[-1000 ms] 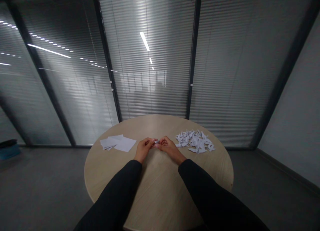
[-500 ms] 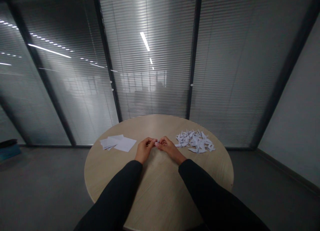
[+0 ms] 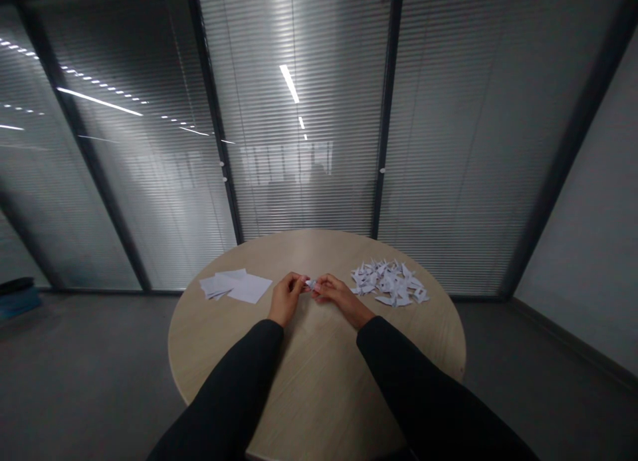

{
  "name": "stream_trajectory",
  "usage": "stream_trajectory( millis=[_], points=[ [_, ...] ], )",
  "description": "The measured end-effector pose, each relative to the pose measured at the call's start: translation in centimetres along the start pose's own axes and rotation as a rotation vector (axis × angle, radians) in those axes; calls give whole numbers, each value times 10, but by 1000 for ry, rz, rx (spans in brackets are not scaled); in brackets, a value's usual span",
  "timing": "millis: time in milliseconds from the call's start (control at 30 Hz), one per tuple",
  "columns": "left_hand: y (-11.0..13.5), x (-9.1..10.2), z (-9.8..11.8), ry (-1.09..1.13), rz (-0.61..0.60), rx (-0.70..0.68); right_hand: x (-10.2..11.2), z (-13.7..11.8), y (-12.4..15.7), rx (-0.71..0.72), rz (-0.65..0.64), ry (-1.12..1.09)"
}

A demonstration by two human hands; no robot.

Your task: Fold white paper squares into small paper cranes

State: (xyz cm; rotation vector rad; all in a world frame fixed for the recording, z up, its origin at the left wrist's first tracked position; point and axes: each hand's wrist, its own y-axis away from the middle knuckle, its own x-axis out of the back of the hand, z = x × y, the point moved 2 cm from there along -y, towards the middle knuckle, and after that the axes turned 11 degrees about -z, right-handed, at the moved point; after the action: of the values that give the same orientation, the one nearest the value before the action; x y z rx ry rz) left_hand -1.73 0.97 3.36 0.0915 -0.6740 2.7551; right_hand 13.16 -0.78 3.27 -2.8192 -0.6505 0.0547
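A small folded piece of white paper (image 3: 310, 284) is pinched between my two hands over the middle of the table. My left hand (image 3: 288, 297) grips its left end between thumb and fingers. From the other side my right hand (image 3: 337, 295) holds it with bent fingers. The exact shape of the folded paper is too small to make out, and fingertips cover part of it. Flat white paper sheets (image 3: 250, 288) lie to the left of my left hand. Right of my right hand is a heap of folded white paper pieces (image 3: 393, 283) with pointed ends.
The round wooden table (image 3: 309, 388) stands before a glass partition with blinds (image 3: 309, 202). A white wall (image 3: 588, 248) rises on the right. On the floor at far left sits a blue bin with a dark top (image 3: 18, 298).
My fingers have shifted slightly around the folded paper, and more of it shows between them. The sheets and the heap lie as before.
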Motion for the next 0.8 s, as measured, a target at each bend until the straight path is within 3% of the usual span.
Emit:
stream_trajectory(
  millis=[367, 600, 800],
  points=[
    [-3, 3, -2, 94, 85, 38, -1, -5, 1, 53, 3, 53],
    [-7, 11, -4, 283, 180, 87, 6, -1, -1, 78, 79, 83],
    [-7, 14, -7, 426, 191, 85, 8, 2, -2, 70, 110, 49]
  ],
)
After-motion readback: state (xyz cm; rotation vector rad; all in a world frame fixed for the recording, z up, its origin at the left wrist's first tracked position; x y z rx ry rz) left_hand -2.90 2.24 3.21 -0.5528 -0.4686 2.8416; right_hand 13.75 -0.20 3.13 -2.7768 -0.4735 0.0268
